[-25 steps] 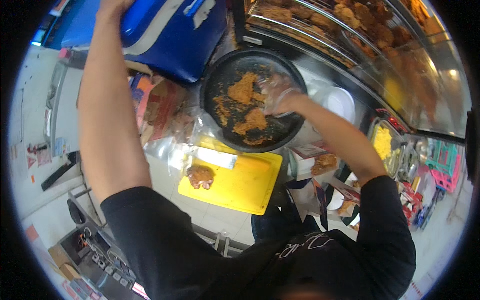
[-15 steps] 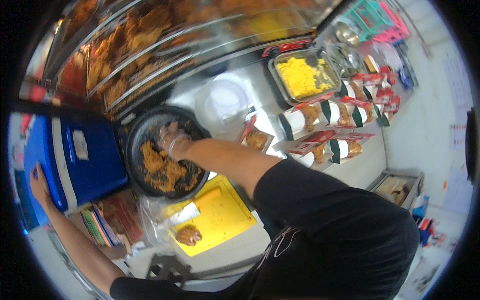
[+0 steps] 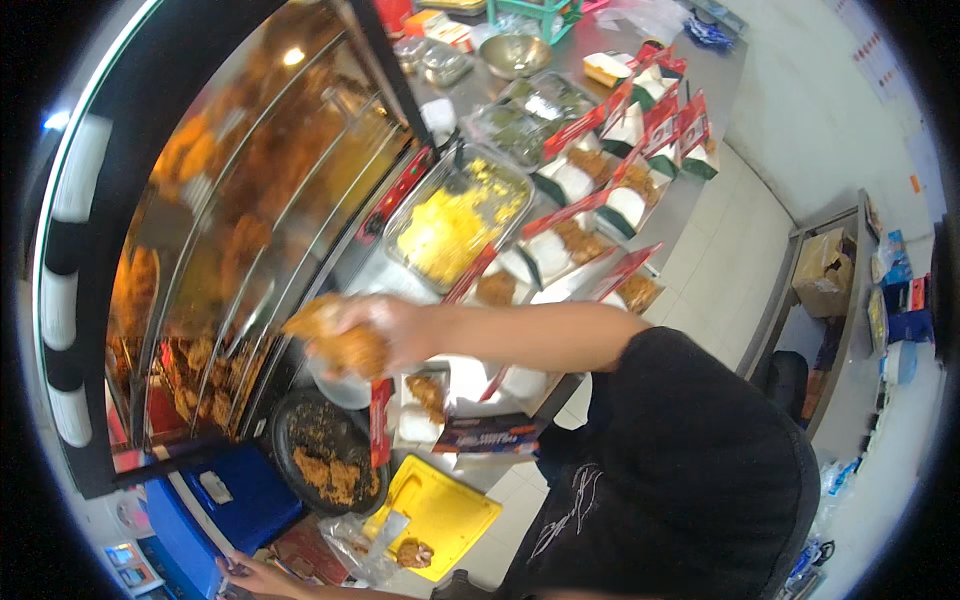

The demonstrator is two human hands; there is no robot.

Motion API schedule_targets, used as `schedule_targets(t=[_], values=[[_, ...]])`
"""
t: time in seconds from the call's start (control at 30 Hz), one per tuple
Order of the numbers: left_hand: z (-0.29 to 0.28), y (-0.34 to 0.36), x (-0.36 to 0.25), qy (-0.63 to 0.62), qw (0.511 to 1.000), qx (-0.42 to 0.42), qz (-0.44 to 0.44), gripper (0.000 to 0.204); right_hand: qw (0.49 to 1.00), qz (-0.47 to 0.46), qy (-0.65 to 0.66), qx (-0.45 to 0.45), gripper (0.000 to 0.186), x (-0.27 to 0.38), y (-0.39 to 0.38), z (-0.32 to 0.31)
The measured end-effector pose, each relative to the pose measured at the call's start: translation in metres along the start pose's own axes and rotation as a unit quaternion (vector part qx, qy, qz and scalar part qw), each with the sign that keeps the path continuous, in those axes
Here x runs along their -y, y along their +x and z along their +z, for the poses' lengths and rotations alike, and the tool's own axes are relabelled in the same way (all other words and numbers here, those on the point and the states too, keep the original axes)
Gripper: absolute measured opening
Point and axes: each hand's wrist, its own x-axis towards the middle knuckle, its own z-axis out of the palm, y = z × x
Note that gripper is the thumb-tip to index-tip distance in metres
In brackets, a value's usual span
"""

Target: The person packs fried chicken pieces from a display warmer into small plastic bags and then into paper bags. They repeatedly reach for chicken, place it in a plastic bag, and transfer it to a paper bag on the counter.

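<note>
A breaded piece of fried chicken [image 3: 350, 345], blurred by motion, is held in my right hand [image 3: 395, 330], raised in front of the glass display cabinet. Beneath it sits a round black pan [image 3: 290, 415] with fried chicken and loose crumbs [image 3: 340, 478] inside. Down at the lower left, my left hand [image 3: 240, 572] rests its outstretched fingers against the blue cooler box [image 3: 235, 500]. Open red-and-white meal boxes [image 3: 565, 245] with white rice portions and fried chicken stand in rows to the right. One such box [image 3: 420, 405] stands beside the pan.
A clear tray of yellow scrambled egg [image 3: 440, 235] lies beyond my right arm. The glass cabinet [image 3: 240, 220] with racks of fried chicken fills the left. A yellow cutting board [image 3: 440, 510] carries a knife [image 3: 390, 535] and a brown piece of food [image 3: 413, 553]. A metal bowl [image 3: 515, 55] stands farther back.
My right hand has risen out of the black pan with a piece of fried chicken. The view has swung toward the right, and my left hand still touches the blue cooler box.
</note>
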Motion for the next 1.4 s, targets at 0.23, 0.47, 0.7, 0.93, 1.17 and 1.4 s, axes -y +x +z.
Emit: schedule_targets(t=[0.23,0.47,0.7,0.93,1.17,1.4], values=[[0.0,-0.255,-0.297,-0.318,0.938,0.124,-0.064,0.024,0.941,-0.172,-0.21,-0.2,0.059,0.265,-0.326,-0.031],[0.152,-0.393,-0.689,-0.482,0.708,0.485,0.176,0.038,0.758,-0.011,-0.499,-0.42,0.051,0.448,-0.448,-0.071],[0.294,-0.498,-0.837,-0.195,0.725,0.589,0.298,0.033,0.358,0.4,-0.827,-0.165,0.045,0.531,-0.385,-0.176],[0.293,-0.489,-0.831,-0.161,0.732,0.62,0.232,0.029,0.663,0.11,-0.701,-0.239,0.066,0.495,-0.392,-0.285],[0.328,-0.525,-0.818,-0.276,0.772,0.527,0.225,0.033,0.582,-0.029,-0.718,-0.38,0.049,0.518,-0.374,-0.379],[0.123,-0.335,-0.585,-0.534,0.714,0.429,0.148,0.025,0.173,0.241,-0.895,-0.332,0.042,0.565,-0.367,-0.316]])
